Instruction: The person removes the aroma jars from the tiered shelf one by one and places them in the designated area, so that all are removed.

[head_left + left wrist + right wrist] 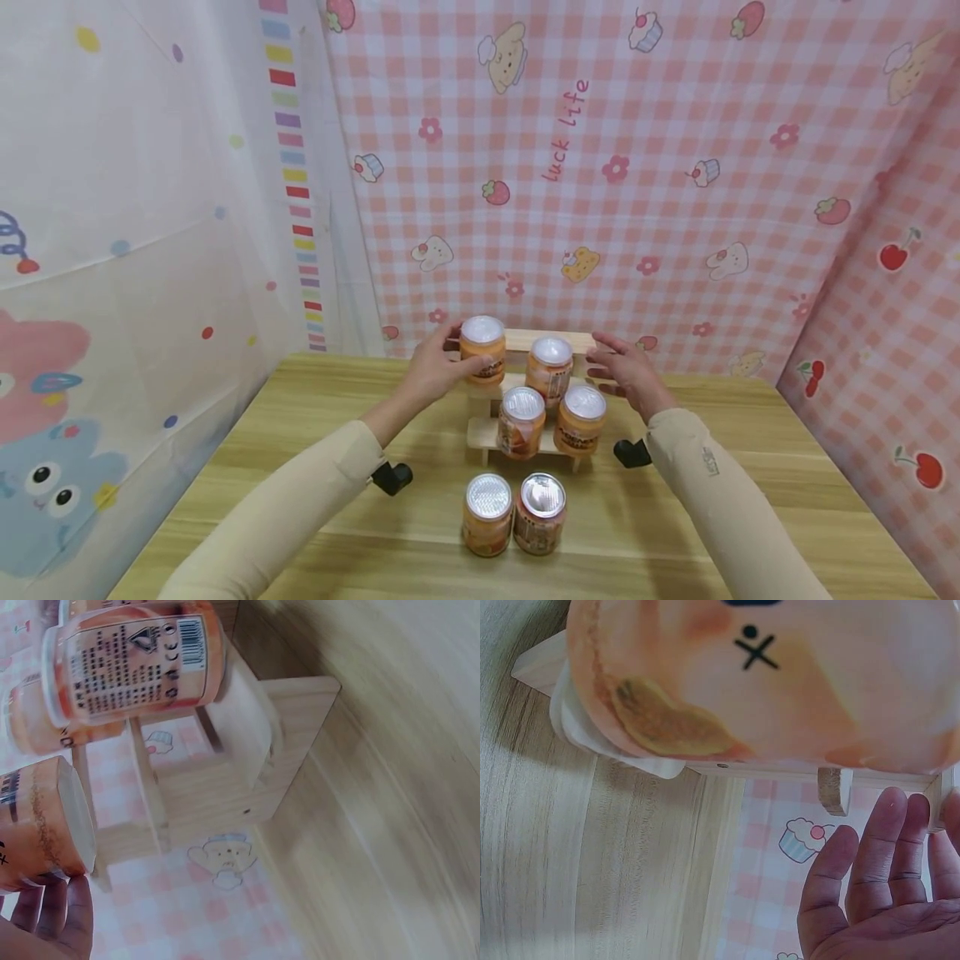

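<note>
My left hand [437, 365] grips an orange can [480, 352] with a silvery lid, at the left end of a small tiered wooden rack [551, 340]. In the left wrist view the fingers lie against this can [41, 825], whose base shows; I cannot tell whether it touches the top tier. My right hand [628, 372] is at the rack's right end, holding nothing, its fingers [885, 847] extended near the wood. On the middle tier stands one can [551, 371]. The lowest tier bears a left can [521, 425] and a right can [580, 421].
Two more cans, one orange [487, 517] and one darker [540, 512], stand side by side on the wooden table [322, 467] in front of the rack. Behind it hangs a pink checked cloth [562, 217]; a white patterned cloth [172, 208] is on the left.
</note>
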Motion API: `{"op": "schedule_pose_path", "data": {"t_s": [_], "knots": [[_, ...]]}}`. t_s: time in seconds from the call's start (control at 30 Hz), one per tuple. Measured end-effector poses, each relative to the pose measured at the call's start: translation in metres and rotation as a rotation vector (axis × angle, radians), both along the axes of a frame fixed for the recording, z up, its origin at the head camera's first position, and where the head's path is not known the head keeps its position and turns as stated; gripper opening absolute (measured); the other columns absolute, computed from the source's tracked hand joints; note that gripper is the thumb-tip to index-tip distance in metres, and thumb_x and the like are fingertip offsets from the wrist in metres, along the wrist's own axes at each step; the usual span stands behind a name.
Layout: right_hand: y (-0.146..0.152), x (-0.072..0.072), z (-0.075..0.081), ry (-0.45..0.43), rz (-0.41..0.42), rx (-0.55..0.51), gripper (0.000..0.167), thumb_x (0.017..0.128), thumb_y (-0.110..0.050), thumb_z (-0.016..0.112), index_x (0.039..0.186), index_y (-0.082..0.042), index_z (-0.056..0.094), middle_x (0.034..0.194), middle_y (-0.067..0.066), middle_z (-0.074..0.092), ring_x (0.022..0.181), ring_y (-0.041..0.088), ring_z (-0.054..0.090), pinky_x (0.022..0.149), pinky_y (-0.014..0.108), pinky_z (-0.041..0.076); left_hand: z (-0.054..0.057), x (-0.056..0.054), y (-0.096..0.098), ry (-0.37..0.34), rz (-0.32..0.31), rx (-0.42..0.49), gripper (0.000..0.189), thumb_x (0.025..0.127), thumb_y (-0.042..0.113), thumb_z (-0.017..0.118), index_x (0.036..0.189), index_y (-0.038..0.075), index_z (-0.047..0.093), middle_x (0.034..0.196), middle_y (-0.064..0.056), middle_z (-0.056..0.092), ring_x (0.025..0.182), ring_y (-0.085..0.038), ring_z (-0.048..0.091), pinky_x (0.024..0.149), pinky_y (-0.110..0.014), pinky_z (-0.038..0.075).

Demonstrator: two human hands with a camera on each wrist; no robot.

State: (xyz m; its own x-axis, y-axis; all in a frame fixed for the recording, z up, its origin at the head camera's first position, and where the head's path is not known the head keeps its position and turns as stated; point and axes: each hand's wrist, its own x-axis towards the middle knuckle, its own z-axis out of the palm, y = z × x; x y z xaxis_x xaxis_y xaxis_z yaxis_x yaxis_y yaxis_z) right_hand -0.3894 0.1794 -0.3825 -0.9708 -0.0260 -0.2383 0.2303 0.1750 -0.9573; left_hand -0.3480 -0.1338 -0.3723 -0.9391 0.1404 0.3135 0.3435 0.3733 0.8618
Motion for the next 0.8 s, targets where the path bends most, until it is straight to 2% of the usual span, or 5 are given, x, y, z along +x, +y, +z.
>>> {"op": "schedule_pose_path", "data": {"t_s": [0.2, 0.37, 0.57, 0.8], "knots": [[0.001, 0.001, 0.001, 0.002, -0.004, -0.004, 0.056, 0.104, -0.024, 0.053, 0.156, -0.02, 0.034, 0.146, 0.019, 0.048, 0.123, 0.033, 0.054, 0.098, 0.045, 0.046, 0.009, 0.005, -0.016, 0.027, -0.01, 0.028, 0.066, 0.083, 0.027, 0.082, 0.138, 0.008, 0.052, 0.122, -0.013, 0.059, 0.11, -0.031, 0.059, 0.084, -0.042, 0.056], [0.001, 0.001, 0.0, 0.002, -0.001, -0.011, 0.056, 0.104, -0.025, 0.053, 0.156, -0.02, 0.033, 0.147, 0.019, 0.047, 0.126, 0.035, 0.052, 0.099, 0.045, 0.046, 0.012, 0.015, -0.031, -0.007, -0.008, 0.027, 0.071, 0.083, 0.028, 0.082, 0.143, 0.008, 0.048, 0.126, -0.013, 0.058, 0.113, -0.031, 0.058, 0.086, -0.042, 0.055], [0.001, 0.001, 0.0, -0.002, 0.0, -0.012, 0.056, 0.104, -0.025, 0.052, 0.157, -0.021, 0.032, 0.148, 0.019, 0.046, 0.13, 0.037, 0.049, 0.102, 0.048, 0.044, 0.009, 0.03, -0.048, -0.049, 0.008, 0.001, 0.071, 0.084, 0.026, 0.081, 0.143, 0.006, 0.048, 0.126, -0.015, 0.057, 0.116, -0.032, 0.057, 0.086, -0.042, 0.055], [0.001, 0.002, 0.0, -0.004, 0.003, -0.005, 0.057, 0.104, -0.026, 0.052, 0.157, -0.022, 0.032, 0.148, 0.019, 0.046, 0.128, 0.035, 0.051, 0.1, 0.048, 0.045, 0.0, 0.042, -0.065, -0.059, -0.03, 0.02, 0.066, 0.085, 0.024, 0.081, 0.141, 0.009, 0.049, 0.124, -0.014, 0.057, 0.113, -0.031, 0.055, 0.084, -0.041, 0.055]]}}
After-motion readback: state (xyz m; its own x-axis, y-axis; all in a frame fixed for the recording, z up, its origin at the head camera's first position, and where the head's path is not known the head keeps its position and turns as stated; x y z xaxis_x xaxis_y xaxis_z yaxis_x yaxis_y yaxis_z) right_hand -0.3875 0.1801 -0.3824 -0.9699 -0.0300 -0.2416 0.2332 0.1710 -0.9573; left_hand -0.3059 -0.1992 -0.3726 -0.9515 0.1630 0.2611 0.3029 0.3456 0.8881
